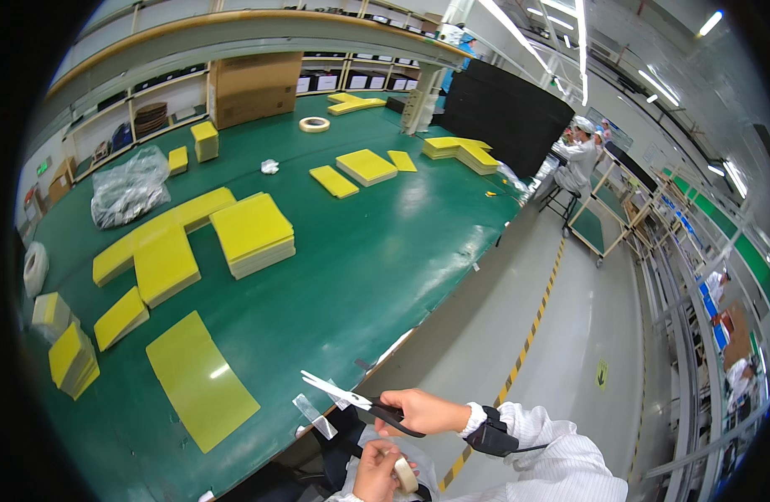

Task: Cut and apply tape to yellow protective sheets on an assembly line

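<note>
My right hand (425,412) grips black-handled scissors (357,400) at the table's near edge. Their pale blades point left over the tabletop, slightly parted. Just below, off the edge, my left hand (375,472) is closed around a roll of tape (405,474). Strips of clear tape (315,417) stick to the table edge beside the blades. A flat yellow sheet (202,381) lies on the green table (351,276), left of the scissors. Farther back sit a thick stack of yellow sheets (253,230) and an overlapping row of yellow stacks (166,263).
Smaller yellow stacks (74,360) stand at the left. A crumpled plastic bag (130,188), another tape roll (314,125) and a cardboard box (255,88) are farther back. A black panel (506,105) rises at the far end. Right of the table runs an aisle with a striped floor line (531,335); a person (579,155) sits beyond.
</note>
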The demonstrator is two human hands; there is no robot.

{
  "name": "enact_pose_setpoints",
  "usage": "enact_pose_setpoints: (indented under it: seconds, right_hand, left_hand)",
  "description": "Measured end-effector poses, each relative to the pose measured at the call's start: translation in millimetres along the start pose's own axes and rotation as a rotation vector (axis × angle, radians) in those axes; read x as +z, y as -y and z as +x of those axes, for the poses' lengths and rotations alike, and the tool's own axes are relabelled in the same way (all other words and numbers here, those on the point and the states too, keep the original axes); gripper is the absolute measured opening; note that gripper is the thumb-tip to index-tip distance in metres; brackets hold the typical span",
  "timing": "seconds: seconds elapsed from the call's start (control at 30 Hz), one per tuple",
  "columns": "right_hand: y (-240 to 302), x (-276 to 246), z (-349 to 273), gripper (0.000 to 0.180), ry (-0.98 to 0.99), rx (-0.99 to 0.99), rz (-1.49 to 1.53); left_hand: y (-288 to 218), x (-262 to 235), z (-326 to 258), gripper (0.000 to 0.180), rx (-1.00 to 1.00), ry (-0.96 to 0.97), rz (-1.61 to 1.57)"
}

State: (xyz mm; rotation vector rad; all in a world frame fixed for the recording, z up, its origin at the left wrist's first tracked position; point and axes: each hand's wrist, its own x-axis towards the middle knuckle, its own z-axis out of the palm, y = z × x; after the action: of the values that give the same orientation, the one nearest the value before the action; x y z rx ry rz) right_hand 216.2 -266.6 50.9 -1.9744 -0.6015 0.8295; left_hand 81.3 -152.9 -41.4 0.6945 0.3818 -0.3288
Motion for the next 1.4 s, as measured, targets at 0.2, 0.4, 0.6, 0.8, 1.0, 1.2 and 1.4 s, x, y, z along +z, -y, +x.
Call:
enact_pose_setpoints:
  seconds: [0.2, 0.4, 0.6, 0.8, 1.0, 1.2, 1.4]
  right_hand:
    - [8, -2, 0, 0.023, -0.063, -0.066, 0.002]
    - [1, -1, -13, 0.026, -0.069, -0.115, -0.050]
    - [10, 2, -33, 0.027, -0.125, -0.138, -0.087]
    - [17, 3, -46, 0.022, -0.250, -0.298, -0.154]
    - [16, 4, -50, 0.019, -0.400, -0.472, -0.206]
    - [16, -1, -50, 0.020, -0.390, -0.515, -0.166]
    - [27, -9, -41, 0.020, -0.416, -0.489, -0.176]
  left_hand:
    - [-23, 8, -13, 0.007, -0.021, -0.001, -0.019]
    - [-25, 15, -17, 0.008, -0.028, 0.042, -0.015]
    - [-27, 23, -28, 0.009, -0.050, -0.004, 0.064]
    - [-27, 31, -35, 0.015, -0.026, 0.058, 0.051]
    - [-33, 40, -42, 0.029, 0.025, 0.074, -0.023]
    - [-47, 64, -49, 0.037, -0.001, 0.039, 0.064]
    - [-40, 36, -32, 0.045, 0.047, 0.160, 0.078]
